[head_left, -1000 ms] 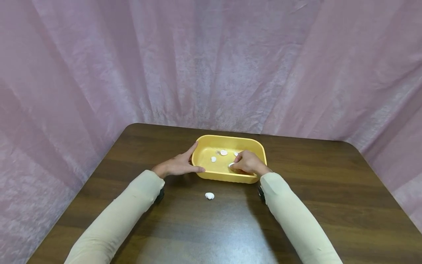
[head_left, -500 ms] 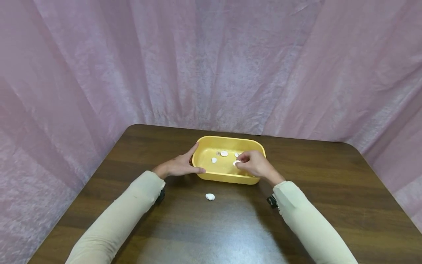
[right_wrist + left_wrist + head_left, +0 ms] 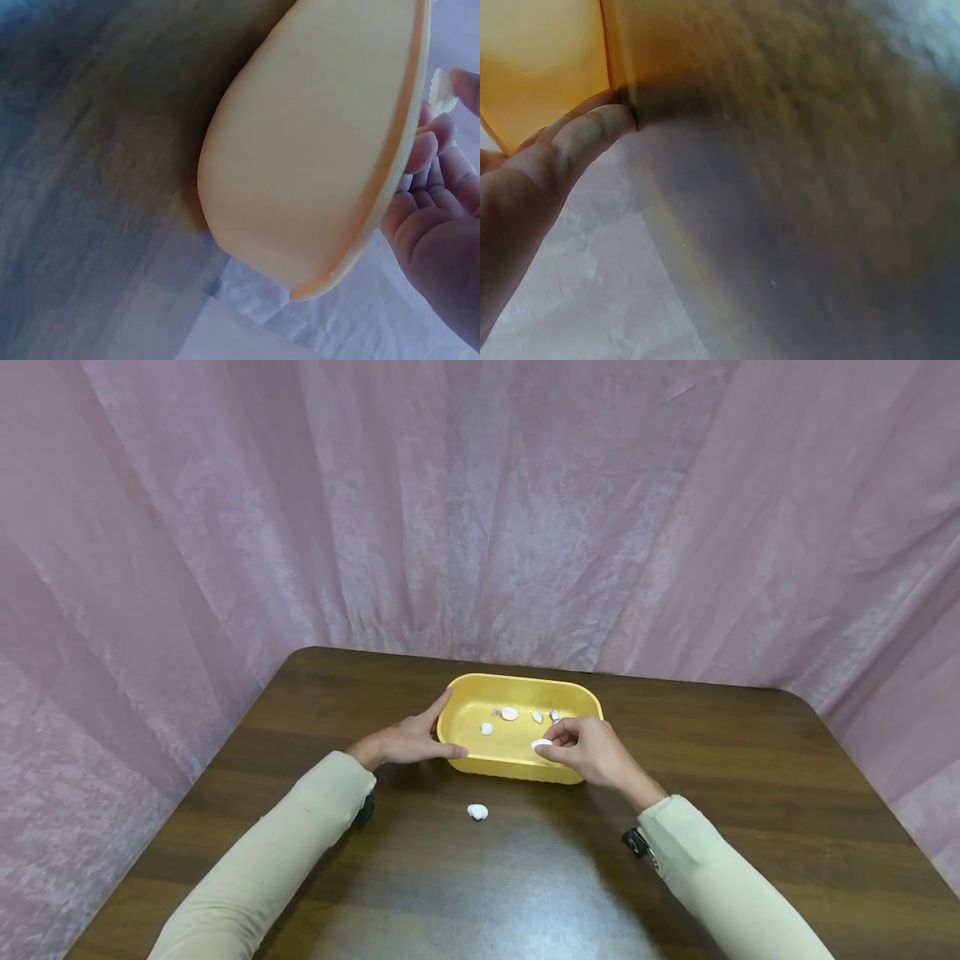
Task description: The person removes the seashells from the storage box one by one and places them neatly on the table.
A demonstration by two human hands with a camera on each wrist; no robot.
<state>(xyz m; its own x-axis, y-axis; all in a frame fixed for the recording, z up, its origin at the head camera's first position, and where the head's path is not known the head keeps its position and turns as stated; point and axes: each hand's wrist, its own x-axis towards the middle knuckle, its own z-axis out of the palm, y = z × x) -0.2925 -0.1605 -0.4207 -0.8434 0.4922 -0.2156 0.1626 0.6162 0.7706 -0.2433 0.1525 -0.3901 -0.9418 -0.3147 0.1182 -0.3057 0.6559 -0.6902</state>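
A yellow plastic basin [image 3: 517,771] stands on the table, several small seashells on its floor. Against its left end rests my left hand [image 3: 408,739], thumb at the front rim and straight fingers along the side; the left wrist view shows these fingers [image 3: 592,131] touching the yellow wall. My right hand [image 3: 596,752] is over the basin's right front part and pinches a white seashell [image 3: 542,744] between thumb and fingertips. In the right wrist view the ribbed edge of that shell [image 3: 441,91] shows beyond the rim. Another white seashell [image 3: 477,812] lies on the table in front of the basin.
Inside the basin lie a larger white shell [image 3: 510,714], a small round one [image 3: 486,728] and others farther right. The brown wooden table [image 3: 720,760] ends at the back before a pink curtain [image 3: 480,510].
My right hand has risen from the basin floor and moved right and toward me with the white seashell, uncovering shells at the right. The left hand keeps its place on the basin.
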